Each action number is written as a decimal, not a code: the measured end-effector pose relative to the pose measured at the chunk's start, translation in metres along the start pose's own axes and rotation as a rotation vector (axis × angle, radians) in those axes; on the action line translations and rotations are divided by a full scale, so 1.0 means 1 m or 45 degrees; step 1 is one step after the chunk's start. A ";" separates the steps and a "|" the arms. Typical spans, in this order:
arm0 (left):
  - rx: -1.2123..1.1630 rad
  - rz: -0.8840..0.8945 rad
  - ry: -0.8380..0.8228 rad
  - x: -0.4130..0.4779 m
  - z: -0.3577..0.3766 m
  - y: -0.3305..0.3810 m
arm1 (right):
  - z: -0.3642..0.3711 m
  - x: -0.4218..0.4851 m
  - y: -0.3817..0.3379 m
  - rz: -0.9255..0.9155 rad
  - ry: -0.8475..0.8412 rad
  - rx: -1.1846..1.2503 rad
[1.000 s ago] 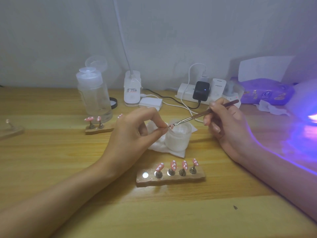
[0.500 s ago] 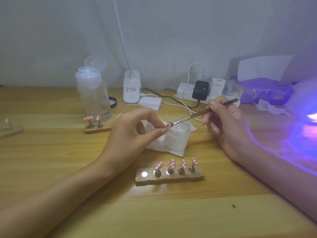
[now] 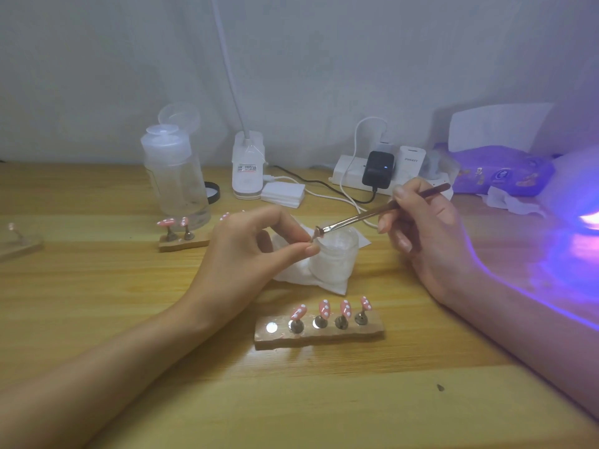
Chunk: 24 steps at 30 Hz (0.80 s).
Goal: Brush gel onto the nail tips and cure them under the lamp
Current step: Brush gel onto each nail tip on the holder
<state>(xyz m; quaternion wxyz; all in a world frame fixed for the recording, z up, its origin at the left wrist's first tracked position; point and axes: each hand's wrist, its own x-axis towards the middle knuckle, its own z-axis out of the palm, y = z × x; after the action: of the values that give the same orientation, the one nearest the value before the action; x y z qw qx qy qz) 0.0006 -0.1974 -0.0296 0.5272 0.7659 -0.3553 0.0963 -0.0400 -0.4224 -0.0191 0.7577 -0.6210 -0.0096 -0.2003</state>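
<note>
My left hand [image 3: 252,251] pinches a small pink nail tip on its stand [image 3: 313,243] between thumb and forefinger, just over the near rim of a frosted gel jar [image 3: 337,257]. My right hand [image 3: 421,234] holds a thin brush [image 3: 372,215] like a pen; its bristles touch the pinched tip. A wooden holder [image 3: 319,333] in front carries several pink dotted nail tips [image 3: 324,309] and one bare magnet spot. At the right edge the curing lamp [image 3: 580,202] glows violet.
A second wooden holder [image 3: 183,243] with pink tips stands left of my left hand. Behind it stand a clear pump bottle [image 3: 175,176], a white desk-lamp base [image 3: 248,166], a power strip with chargers and cables [image 3: 376,171] and a purple wipes pack [image 3: 499,171]. A white wipe [image 3: 301,277] lies under the jar.
The brush tip has stayed on the pinched nail tip, shifting slightly along it. Both hands stay almost where they were above the jar.
</note>
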 end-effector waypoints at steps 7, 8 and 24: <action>-0.020 -0.037 0.000 0.001 -0.001 0.001 | -0.002 0.001 0.002 -0.026 -0.008 0.007; -0.021 -0.041 0.002 0.001 -0.001 0.001 | -0.002 0.001 0.003 -0.025 -0.010 -0.026; -0.025 0.003 -0.013 0.001 -0.003 -0.003 | -0.003 0.002 0.002 -0.025 0.043 -0.007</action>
<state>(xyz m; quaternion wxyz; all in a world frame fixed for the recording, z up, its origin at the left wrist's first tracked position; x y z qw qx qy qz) 0.0036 -0.1951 -0.0300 0.5328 0.7606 -0.3599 0.0895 -0.0388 -0.4255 -0.0209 0.7540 -0.6196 -0.0022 -0.2182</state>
